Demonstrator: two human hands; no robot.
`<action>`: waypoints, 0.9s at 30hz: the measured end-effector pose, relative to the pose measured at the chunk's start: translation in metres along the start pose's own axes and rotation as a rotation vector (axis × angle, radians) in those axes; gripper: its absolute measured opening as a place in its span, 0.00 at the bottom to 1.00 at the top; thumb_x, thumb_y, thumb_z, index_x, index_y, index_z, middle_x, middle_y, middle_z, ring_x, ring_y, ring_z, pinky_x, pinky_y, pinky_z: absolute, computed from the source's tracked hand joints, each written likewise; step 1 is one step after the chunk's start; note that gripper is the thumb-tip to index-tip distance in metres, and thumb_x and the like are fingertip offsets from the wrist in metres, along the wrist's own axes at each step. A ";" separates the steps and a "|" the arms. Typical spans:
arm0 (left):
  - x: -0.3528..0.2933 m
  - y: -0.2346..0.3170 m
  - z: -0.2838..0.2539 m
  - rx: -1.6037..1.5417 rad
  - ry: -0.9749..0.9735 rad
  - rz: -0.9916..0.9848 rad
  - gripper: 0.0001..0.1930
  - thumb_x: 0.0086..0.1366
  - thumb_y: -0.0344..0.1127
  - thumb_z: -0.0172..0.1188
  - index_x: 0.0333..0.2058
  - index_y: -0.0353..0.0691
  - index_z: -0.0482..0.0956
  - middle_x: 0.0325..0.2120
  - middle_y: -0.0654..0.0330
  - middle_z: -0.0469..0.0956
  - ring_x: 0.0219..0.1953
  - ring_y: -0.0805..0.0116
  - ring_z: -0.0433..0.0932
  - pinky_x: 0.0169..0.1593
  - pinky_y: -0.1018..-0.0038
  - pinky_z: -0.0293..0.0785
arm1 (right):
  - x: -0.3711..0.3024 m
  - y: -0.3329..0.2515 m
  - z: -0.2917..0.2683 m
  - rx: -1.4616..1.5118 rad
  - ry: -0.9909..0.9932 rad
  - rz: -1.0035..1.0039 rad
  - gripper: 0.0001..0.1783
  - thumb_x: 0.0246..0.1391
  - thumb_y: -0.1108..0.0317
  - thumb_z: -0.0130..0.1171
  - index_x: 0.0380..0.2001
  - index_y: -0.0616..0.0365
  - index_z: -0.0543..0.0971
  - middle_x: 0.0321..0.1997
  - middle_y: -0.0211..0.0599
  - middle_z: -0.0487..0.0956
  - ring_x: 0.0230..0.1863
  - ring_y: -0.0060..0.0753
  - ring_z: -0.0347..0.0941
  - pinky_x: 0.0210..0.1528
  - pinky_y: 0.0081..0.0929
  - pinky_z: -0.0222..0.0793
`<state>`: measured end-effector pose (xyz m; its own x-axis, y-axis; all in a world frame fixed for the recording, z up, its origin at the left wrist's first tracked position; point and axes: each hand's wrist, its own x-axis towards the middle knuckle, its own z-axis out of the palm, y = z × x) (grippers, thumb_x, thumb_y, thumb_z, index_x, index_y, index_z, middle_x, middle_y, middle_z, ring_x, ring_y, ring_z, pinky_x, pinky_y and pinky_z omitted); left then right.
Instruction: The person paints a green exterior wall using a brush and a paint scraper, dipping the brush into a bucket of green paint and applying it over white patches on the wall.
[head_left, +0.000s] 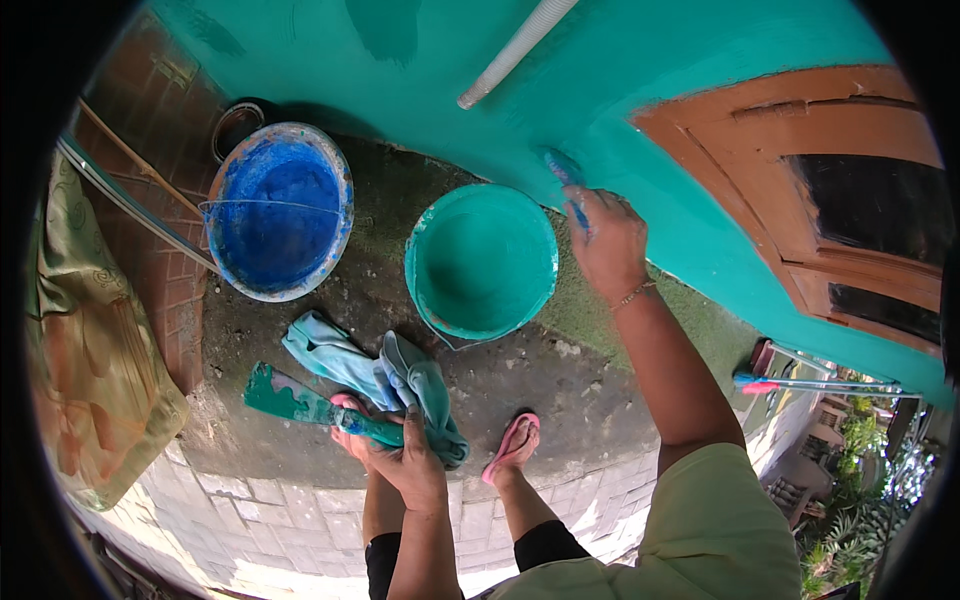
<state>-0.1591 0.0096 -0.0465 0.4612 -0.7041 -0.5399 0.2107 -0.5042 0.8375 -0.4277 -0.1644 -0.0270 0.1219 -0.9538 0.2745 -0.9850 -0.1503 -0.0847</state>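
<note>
My right hand [608,245] is closed round the blue, paint-marked handle of a paintbrush [564,170], its head at the teal wall [595,110]. Low in front of me, my left hand [412,470] grips a scraper [290,400] with a wide flat blade smeared with green paint. A light blue cloth [425,385] is bunched beside that hand; whether the hand also holds it I cannot tell. Between the hands and the wall stands a bucket of teal paint [484,250], its inside coated and its wire handle hanging down the near side.
Left of the teal bucket stands a bucket stained blue inside [280,215]. A pale pipe [515,55] comes down along the wall. At right is a brown wooden frame with dark panes [790,190]. A patterned golden cloth [100,370] hangs at far left. My foot wears a pink flip-flop [510,447].
</note>
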 end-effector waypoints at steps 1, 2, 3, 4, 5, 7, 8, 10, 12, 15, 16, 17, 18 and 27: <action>-0.001 0.003 0.003 -0.035 0.037 -0.014 0.06 0.58 0.25 0.59 0.34 0.33 0.72 0.31 0.63 0.70 0.33 0.75 0.68 0.40 0.78 0.67 | 0.000 -0.003 -0.014 0.050 0.084 0.011 0.10 0.50 0.72 0.61 0.38 0.54 0.79 0.34 0.40 0.80 0.35 0.44 0.77 0.38 0.37 0.72; -0.002 0.004 0.003 -0.071 0.078 -0.024 0.06 0.58 0.25 0.59 0.34 0.33 0.72 0.31 0.62 0.69 0.33 0.75 0.67 0.40 0.78 0.67 | -0.002 -0.010 -0.029 0.106 0.170 0.021 0.10 0.49 0.71 0.61 0.37 0.52 0.79 0.33 0.40 0.81 0.35 0.44 0.77 0.38 0.38 0.72; 0.000 0.002 0.000 -0.063 0.063 -0.011 0.07 0.58 0.25 0.60 0.34 0.32 0.72 0.32 0.62 0.69 0.33 0.75 0.67 0.40 0.78 0.67 | -0.004 -0.016 -0.041 0.106 0.243 -0.010 0.10 0.48 0.72 0.62 0.37 0.52 0.79 0.33 0.39 0.80 0.34 0.43 0.77 0.37 0.37 0.72; 0.001 0.000 0.000 -0.064 0.037 0.001 0.07 0.58 0.25 0.60 0.34 0.32 0.72 0.32 0.62 0.69 0.33 0.75 0.67 0.40 0.78 0.67 | -0.005 -0.020 -0.059 0.093 0.320 -0.042 0.11 0.48 0.73 0.62 0.37 0.52 0.79 0.33 0.39 0.80 0.34 0.43 0.77 0.36 0.35 0.72; 0.001 -0.001 -0.001 -0.062 0.013 0.014 0.07 0.57 0.24 0.61 0.34 0.32 0.72 0.32 0.62 0.69 0.33 0.75 0.67 0.40 0.78 0.67 | -0.006 -0.025 -0.069 0.084 0.397 -0.072 0.11 0.48 0.73 0.62 0.37 0.51 0.79 0.33 0.38 0.80 0.33 0.42 0.76 0.36 0.34 0.72; 0.001 0.008 0.003 -0.076 0.031 0.014 0.07 0.57 0.24 0.61 0.32 0.33 0.71 0.30 0.63 0.68 0.33 0.75 0.66 0.40 0.79 0.67 | -0.005 -0.035 -0.077 0.089 0.392 -0.100 0.11 0.47 0.73 0.63 0.37 0.51 0.79 0.33 0.36 0.79 0.32 0.41 0.76 0.35 0.33 0.72; 0.001 0.011 0.005 -0.081 0.041 0.015 0.07 0.57 0.24 0.62 0.31 0.33 0.71 0.29 0.63 0.68 0.32 0.75 0.66 0.40 0.79 0.67 | -0.004 -0.040 -0.077 0.094 0.390 -0.112 0.11 0.47 0.74 0.63 0.37 0.50 0.79 0.33 0.36 0.79 0.32 0.40 0.76 0.35 0.33 0.71; -0.001 0.011 0.007 -0.042 0.041 0.028 0.07 0.57 0.24 0.61 0.29 0.34 0.70 0.27 0.64 0.69 0.31 0.75 0.67 0.39 0.79 0.67 | 0.002 -0.046 -0.057 0.164 0.253 -0.107 0.11 0.48 0.72 0.62 0.37 0.51 0.79 0.34 0.36 0.79 0.33 0.41 0.76 0.35 0.33 0.72; -0.001 0.008 0.007 -0.023 0.036 0.044 0.08 0.57 0.24 0.61 0.26 0.36 0.69 0.25 0.65 0.70 0.29 0.75 0.68 0.37 0.79 0.67 | 0.008 -0.049 -0.021 0.197 0.108 -0.092 0.10 0.50 0.71 0.62 0.38 0.54 0.79 0.34 0.39 0.79 0.33 0.43 0.76 0.35 0.35 0.72; -0.002 0.009 0.013 -0.056 0.030 0.034 0.08 0.57 0.25 0.60 0.26 0.36 0.69 0.25 0.64 0.70 0.28 0.75 0.69 0.37 0.79 0.67 | 0.016 -0.037 0.043 0.101 -0.091 -0.068 0.10 0.52 0.68 0.61 0.39 0.56 0.79 0.36 0.42 0.79 0.36 0.48 0.75 0.38 0.38 0.73; -0.002 0.008 0.014 -0.062 0.032 0.025 0.07 0.57 0.25 0.61 0.26 0.36 0.69 0.25 0.65 0.70 0.28 0.75 0.69 0.37 0.79 0.66 | 0.021 -0.032 0.051 0.101 -0.103 -0.066 0.11 0.53 0.67 0.61 0.39 0.56 0.79 0.37 0.42 0.79 0.36 0.48 0.76 0.39 0.39 0.73; -0.002 0.008 0.014 -0.070 0.028 0.014 0.07 0.57 0.25 0.61 0.26 0.37 0.69 0.24 0.65 0.70 0.28 0.75 0.69 0.37 0.79 0.66 | 0.027 -0.026 0.055 0.096 -0.114 -0.061 0.11 0.53 0.67 0.61 0.40 0.56 0.79 0.38 0.43 0.79 0.37 0.48 0.76 0.40 0.39 0.73; -0.002 0.008 0.016 -0.080 0.020 0.003 0.07 0.57 0.25 0.61 0.26 0.37 0.69 0.24 0.65 0.70 0.28 0.75 0.69 0.37 0.79 0.66 | 0.028 -0.019 0.055 0.085 -0.124 -0.055 0.12 0.53 0.66 0.61 0.40 0.56 0.79 0.39 0.43 0.79 0.38 0.48 0.76 0.41 0.39 0.73; 0.003 0.012 0.013 -0.090 0.037 -0.011 0.07 0.59 0.27 0.61 0.27 0.38 0.70 0.24 0.66 0.72 0.27 0.77 0.68 0.36 0.81 0.65 | 0.029 -0.024 -0.150 0.072 0.312 -0.223 0.16 0.51 0.75 0.62 0.44 0.65 0.76 0.41 0.48 0.80 0.43 0.46 0.78 0.47 0.34 0.75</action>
<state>-0.1661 -0.0052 -0.0391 0.4897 -0.6789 -0.5471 0.2919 -0.4636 0.8366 -0.4192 -0.1498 0.1271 0.2776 -0.7724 0.5712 -0.9261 -0.3732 -0.0545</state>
